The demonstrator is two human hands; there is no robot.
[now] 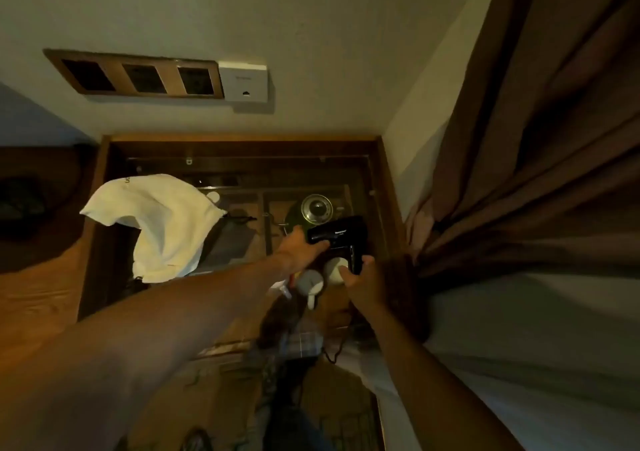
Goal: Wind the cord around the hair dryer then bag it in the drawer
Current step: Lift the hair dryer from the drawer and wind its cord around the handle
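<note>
Both hands hold the black hair dryer [334, 239] above the open drawer [242, 145], over two white cups [337, 270] that sit in it. The left hand [301, 249] is closed on the barrel near its rear end, and the right hand [360, 277] is wrapped around the handle lower down. The cord [334, 355] hangs dark and loose below the right wrist, not yet wound as far as can be seen (the dim light hides most of its run). The white bag [156, 229] lies draped over the drawer's left side, well apart from the dryer.

The dryer looks like a rigid, smooth plastic shell, fairly light, so a firm hold on the handle should steady it while the other hand loops the limp, springy cord, which will probably slip off unless wound snugly.
</note>
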